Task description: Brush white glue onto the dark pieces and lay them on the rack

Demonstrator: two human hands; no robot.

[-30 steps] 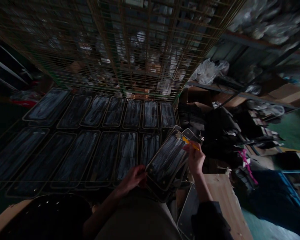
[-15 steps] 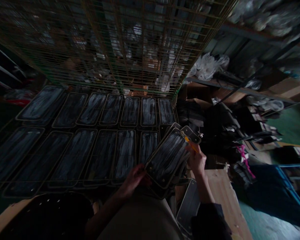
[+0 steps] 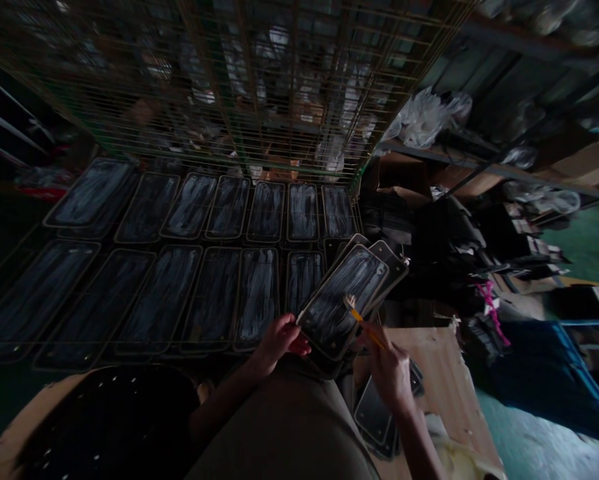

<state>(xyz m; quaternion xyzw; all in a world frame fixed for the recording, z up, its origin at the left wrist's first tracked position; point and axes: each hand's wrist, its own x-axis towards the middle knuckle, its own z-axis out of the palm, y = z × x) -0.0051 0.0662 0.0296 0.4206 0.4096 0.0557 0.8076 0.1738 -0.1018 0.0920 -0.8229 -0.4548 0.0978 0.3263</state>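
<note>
My right hand grips a brush with a yellow handle, its pale bristles against the face of a dark rectangular panel. That panel has rounded corners, a light rim and streaky whitish smears. At its lower left edge, my left hand holds it, fingers curled round the border and partly hidden beneath. The panel lies tilted on other dark panels, whose corners stick out behind it.
Two rows of similar streaked panels lie to the left. Behind them rises a wire mesh cage. A wooden board with more panels is at lower right. A black round-topped object sits at lower left.
The brush in my right hand has moved from the panel's upper right corner down and left to its middle. My left hand stays at the edge. The view has shifted slightly.
</note>
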